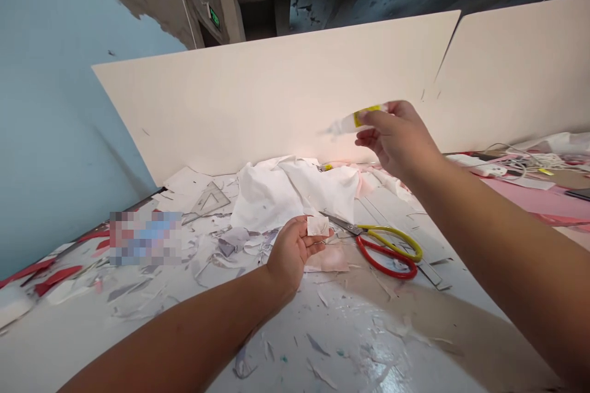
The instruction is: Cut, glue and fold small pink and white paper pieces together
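Observation:
My right hand (400, 135) is raised in front of the white partition, its fingers closed round a small white glue bottle (345, 124) with a yellow label. The bottle lies nearly level, its thin, blurred nozzle pointing left. Lower down, my left hand (292, 252) is palm up and pinches a small pale square piece (318, 226); whether it is cloth or paper I cannot tell. Just right of that hand, scissors (387, 252) with one red and one yellow handle rest on the table. A pale pinkish piece (329, 259) lies under my left fingers.
Crumpled white cloth (295, 190) is heaped against the partition (276, 104). A clear set square (212, 198) lies left of it among scraps. Red strips (58, 279) are at the far left. A white power strip (477, 164) with cords and pink sheets (530, 196) occupy the right side.

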Available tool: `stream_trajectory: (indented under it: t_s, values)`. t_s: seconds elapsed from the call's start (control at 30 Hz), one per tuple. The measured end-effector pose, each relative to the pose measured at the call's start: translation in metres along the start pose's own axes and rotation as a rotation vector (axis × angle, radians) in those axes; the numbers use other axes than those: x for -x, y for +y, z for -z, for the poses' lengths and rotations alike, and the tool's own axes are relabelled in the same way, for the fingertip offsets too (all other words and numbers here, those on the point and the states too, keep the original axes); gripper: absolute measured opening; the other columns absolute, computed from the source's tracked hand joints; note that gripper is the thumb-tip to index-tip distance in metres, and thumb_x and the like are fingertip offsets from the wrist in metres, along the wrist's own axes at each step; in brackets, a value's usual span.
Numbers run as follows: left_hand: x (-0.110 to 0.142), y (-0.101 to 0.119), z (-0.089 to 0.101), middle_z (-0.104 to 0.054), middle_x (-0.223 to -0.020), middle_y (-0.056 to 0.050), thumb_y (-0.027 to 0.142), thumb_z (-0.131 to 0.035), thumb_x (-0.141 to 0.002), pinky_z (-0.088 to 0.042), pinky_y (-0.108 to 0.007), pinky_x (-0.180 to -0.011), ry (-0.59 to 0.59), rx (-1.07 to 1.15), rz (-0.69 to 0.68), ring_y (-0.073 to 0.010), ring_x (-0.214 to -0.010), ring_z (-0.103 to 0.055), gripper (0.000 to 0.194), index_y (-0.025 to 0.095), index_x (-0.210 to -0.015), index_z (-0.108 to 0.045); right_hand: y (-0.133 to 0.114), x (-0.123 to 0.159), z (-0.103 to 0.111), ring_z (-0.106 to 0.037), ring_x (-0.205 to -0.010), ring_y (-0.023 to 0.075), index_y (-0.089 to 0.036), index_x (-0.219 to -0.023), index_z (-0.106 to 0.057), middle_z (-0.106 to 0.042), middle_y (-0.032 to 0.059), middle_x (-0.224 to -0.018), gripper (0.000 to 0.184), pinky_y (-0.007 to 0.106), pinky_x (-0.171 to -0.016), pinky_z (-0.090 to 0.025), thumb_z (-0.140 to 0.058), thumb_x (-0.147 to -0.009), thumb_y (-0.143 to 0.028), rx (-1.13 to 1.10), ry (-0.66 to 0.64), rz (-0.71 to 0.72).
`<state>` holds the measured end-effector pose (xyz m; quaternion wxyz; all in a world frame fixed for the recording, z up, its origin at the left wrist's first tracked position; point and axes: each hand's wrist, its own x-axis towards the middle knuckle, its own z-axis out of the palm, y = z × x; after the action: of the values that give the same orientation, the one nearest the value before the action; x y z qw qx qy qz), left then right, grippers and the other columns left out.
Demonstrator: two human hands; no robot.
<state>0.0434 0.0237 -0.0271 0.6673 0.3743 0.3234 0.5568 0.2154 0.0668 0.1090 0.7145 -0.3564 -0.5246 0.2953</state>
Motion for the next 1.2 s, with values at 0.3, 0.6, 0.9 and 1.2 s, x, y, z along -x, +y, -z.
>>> stream_trajectory:
  t_s: [0.3,0.6,0.9,1.2]
  values:
    - [0.0,0.002,-0.002,-0.067,-0.079,-0.011,0.023,-0.048,-0.072,-0.044,-0.028,-0.067,0.002,-0.026,0.011,-0.0202,-0.078,-0.064,0.018,0.015,-0.087,-0.051,0.086,0.05,0.053,-0.06,-0.075,0.0177,-0.02,-0.07,-0.05,-0.062,0.0037,-0.078,0.016,0.029,-0.06,-0.047,-0.063,-0.061,-0.025,0.18,-0.2,-0.385]
    - [0.002,0.002,-0.004,-0.067,-0.078,-0.009,0.023,-0.046,-0.073,-0.044,-0.027,-0.065,0.001,-0.039,0.0,-0.0197,-0.076,-0.064,0.016,0.015,-0.086,-0.051,0.117,0.043,0.075,-0.052,-0.064,0.0211,-0.021,-0.062,-0.05,-0.057,0.002,-0.064,0.026,0.032,-0.059,-0.036,-0.072,-0.048,-0.022,0.713,-0.244,-0.282]
    - [0.001,0.0,0.0,-0.067,-0.081,-0.009,0.026,-0.051,-0.07,-0.044,-0.029,-0.068,-0.028,-0.051,0.005,-0.0206,-0.079,-0.064,0.021,0.015,-0.089,-0.051,0.112,0.048,0.074,-0.055,-0.076,0.0322,-0.021,-0.073,-0.05,-0.059,0.0108,-0.077,0.03,0.04,-0.065,-0.037,-0.069,-0.054,-0.034,0.953,-0.303,-0.228]
    - [0.005,0.004,-0.005,-0.067,-0.078,-0.009,0.024,-0.046,-0.073,-0.045,-0.027,-0.066,-0.04,-0.027,0.059,-0.0196,-0.077,-0.064,0.018,0.015,-0.087,-0.05,0.095,0.048,0.074,-0.041,-0.115,0.0315,-0.01,-0.129,-0.023,-0.04,0.0208,-0.125,0.073,0.043,-0.088,-0.036,-0.053,-0.071,-0.043,0.978,-0.11,0.022]
